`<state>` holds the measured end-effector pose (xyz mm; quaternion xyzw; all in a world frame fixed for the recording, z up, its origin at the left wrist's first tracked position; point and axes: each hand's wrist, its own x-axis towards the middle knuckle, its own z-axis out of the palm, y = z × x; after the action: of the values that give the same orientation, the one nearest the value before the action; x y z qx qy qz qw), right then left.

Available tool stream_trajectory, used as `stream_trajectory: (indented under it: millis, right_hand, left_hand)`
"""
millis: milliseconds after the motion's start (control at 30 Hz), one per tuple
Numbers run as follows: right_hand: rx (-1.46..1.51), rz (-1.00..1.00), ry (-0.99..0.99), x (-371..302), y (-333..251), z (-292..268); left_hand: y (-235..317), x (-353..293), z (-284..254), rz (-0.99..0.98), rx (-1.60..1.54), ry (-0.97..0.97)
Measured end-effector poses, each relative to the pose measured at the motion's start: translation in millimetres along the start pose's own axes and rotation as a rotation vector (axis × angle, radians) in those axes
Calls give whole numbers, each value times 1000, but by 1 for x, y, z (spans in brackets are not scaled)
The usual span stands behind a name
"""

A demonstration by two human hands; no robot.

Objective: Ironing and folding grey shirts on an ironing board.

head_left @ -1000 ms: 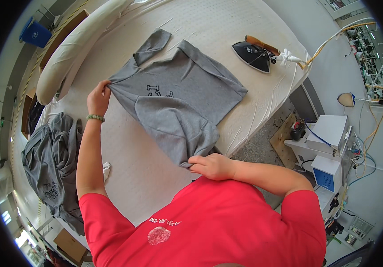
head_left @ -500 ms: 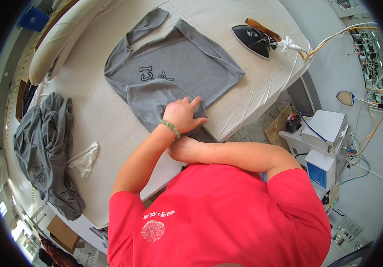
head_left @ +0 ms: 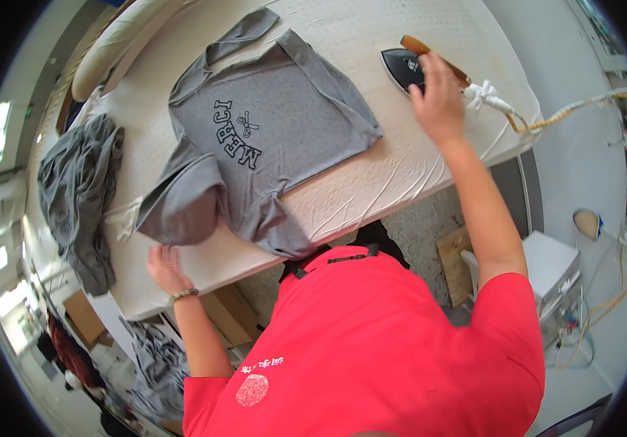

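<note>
Head view: my right hand [head_left: 441,98] lies on the black iron [head_left: 405,69], fingers loosely curved over its wooden handle, its corded end just beyond my knuckles near the table's far edge. My left hand [head_left: 166,266] rests flat, fingers slightly spread, on the white padded table [head_left: 371,175] just under the folded sleeve of the grey T-shirt [head_left: 270,138]. The shirt lies between my hands, dark curved lettering and a small scissors emblem facing up; bare padding lies beside my right wrist, and a crumpled grey garment pile [head_left: 77,193] lies beyond my left fingers.

A crumpled grey garment pile [head_left: 77,197] lies left; a white machine [head_left: 557,280] stands right.
</note>
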<state>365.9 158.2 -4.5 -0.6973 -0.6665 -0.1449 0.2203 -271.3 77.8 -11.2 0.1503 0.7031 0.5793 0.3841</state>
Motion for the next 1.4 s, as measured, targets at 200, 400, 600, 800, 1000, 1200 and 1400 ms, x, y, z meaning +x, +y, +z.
stream_trajectory:
  millis: [200, 400, 600, 800, 1000, 1200, 1400]
  right_hand:
    - [-132, -2, -194, 17, 81, 27]
    - [153, -90, 19, 6, 52, 5]
    - [803, 84, -433, -64, -31, 27]
    - [820, 236, -561, -81, -40, 45]
    - [762, 423, -664, -76, -52, 31]
    - [769, 583, -695, -67, -61, 27]
    - [702, 521, -660, -67, -69, 28]
  left_hand:
    - [-143, -159, 48, -277, 540, -442]
    - [-114, -191, 41, 54, 964, -219]
    - [-54, -160, 94, 456, 943, -324]
    - [-16, -52, 317, 253, 638, -732]
    - [-18, 22, 516, 143, 755, -712]
    - [-24, 61, 555, -186, 1016, -845]
    - [5, 74, 548, -66, 1080, -1425]
